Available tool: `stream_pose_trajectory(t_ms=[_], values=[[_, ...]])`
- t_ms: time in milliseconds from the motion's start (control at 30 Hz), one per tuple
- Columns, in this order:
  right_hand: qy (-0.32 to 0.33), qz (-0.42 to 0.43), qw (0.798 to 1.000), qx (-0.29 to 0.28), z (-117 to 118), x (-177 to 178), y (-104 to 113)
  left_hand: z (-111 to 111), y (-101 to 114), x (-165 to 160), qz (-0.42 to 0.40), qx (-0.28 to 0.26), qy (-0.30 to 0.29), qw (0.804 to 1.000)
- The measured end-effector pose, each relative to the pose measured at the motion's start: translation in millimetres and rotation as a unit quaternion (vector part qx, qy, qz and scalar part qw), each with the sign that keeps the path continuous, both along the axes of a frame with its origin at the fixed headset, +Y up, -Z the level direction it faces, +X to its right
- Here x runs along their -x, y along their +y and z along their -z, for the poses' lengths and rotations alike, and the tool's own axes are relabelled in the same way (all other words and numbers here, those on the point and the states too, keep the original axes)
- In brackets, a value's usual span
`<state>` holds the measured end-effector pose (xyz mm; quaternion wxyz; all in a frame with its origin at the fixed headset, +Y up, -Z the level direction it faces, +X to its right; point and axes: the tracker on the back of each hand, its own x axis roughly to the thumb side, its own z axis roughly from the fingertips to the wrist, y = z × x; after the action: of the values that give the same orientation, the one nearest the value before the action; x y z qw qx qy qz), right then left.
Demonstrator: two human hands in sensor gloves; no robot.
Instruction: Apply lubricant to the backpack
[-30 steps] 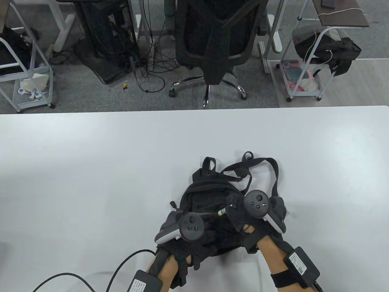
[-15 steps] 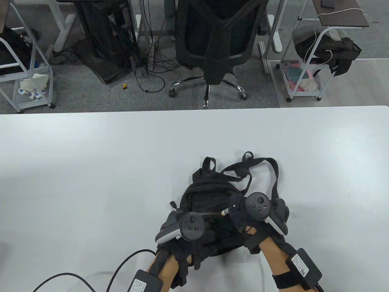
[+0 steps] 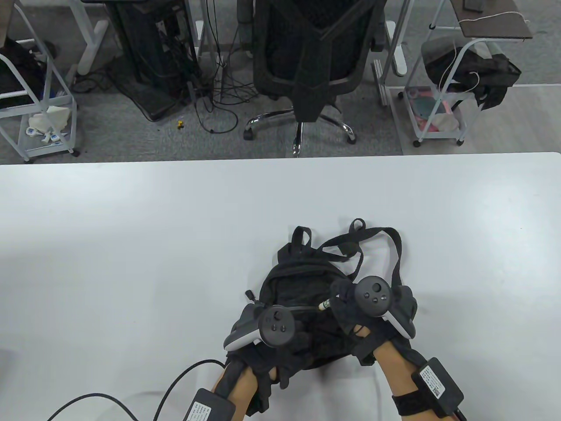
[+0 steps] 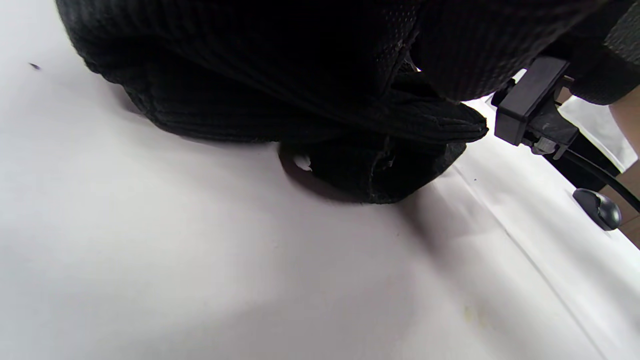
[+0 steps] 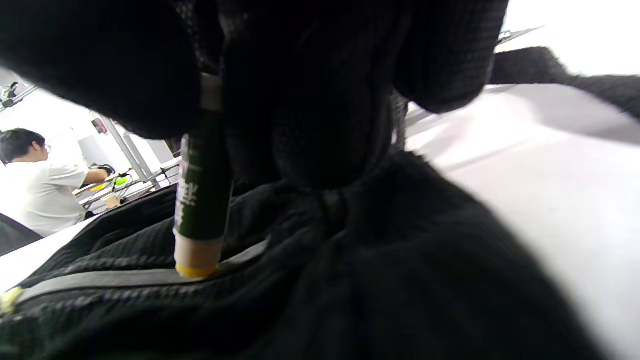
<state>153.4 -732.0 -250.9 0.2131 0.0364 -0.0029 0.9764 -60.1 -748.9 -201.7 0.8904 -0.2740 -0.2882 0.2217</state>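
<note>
A small black backpack (image 3: 307,280) lies on the white table (image 3: 131,245) near the front edge, straps toward the far side. My right hand (image 3: 346,307) grips a green lubricant stick (image 5: 200,200). Its pale tip presses on the grey zipper strip (image 5: 125,280) of the backpack (image 5: 350,280). In the table view only the stick's tip (image 3: 323,305) shows past the fingers. My left hand (image 3: 271,346) rests on the near part of the backpack and holds the fabric down; its fingers are hidden under the tracker. The left wrist view shows black backpack fabric (image 4: 250,100) on the table.
A black cable (image 3: 131,403) runs from my left wrist across the table's front left. A black office chair (image 3: 313,57) and white carts (image 3: 442,96) stand beyond the far edge. A person in a white shirt (image 5: 35,185) shows in the right wrist view.
My right hand with the stick has shifted slightly right along the zipper. The left hand has stayed in place.
</note>
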Motion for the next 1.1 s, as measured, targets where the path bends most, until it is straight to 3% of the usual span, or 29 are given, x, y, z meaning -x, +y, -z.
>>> stream_pose_trajectory(t_ms=[367,633,933,1100], values=[[-0.015,-0.001,1.0,0.004,1,-13,0,0,0,0,0.001,0.001,0.0,1.0],[0.001,0.005,1.0,0.001,0,8,0,0,0,0,-0.001,0.003,0.0,1.0],[-0.013,-0.005,1.0,0.004,0,-8,-1,0,0,0,0.001,0.002,0.001,1.0],[-0.005,0.007,1.0,0.0,0,3,0,0,0,0,0.002,0.003,0.0,1.0]])
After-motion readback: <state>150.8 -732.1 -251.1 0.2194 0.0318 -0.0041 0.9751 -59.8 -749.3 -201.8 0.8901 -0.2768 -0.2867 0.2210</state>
